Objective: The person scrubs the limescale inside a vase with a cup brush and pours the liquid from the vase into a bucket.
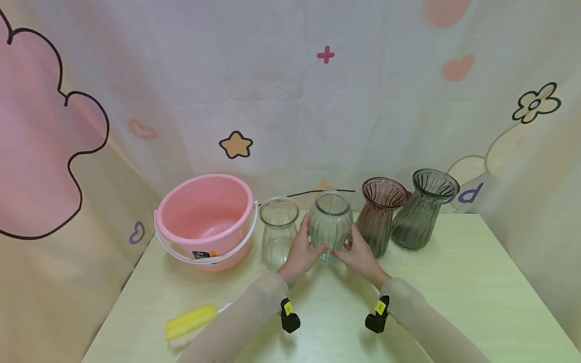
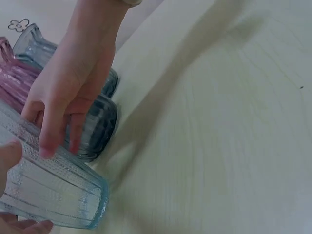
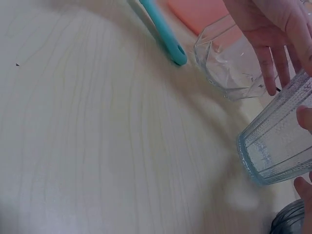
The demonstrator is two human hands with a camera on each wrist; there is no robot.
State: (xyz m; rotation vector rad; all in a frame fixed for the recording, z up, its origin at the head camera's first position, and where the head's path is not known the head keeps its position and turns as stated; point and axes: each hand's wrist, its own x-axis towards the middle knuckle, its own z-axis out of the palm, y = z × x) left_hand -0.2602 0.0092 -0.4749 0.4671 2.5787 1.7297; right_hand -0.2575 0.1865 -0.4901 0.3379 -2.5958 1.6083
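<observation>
Between both hands is a clear ribbed glass vase (image 1: 333,222), rounded, with its mouth up. My left hand (image 1: 303,250) grips its left side, thumb across the front. From the other side my right hand (image 1: 359,253) holds it the same way. In the left wrist view, the vase's bluish base (image 2: 100,207) shows below the fingers; I cannot tell whether it touches the table. Just left, partly behind the left hand, stands another clear glass vase (image 1: 278,237). A reddish-brown ribbed vase (image 1: 379,217) stands close to the right hand.
A grey ribbed vase (image 1: 422,212) stands at the far right of the row. At left is a pink bucket (image 1: 206,247) with a white handle. A yellow sponge brush (image 1: 191,322) lies in front, its teal handle (image 3: 163,31) running under the left forearm. A printed curtain (image 1: 290,101) hangs behind.
</observation>
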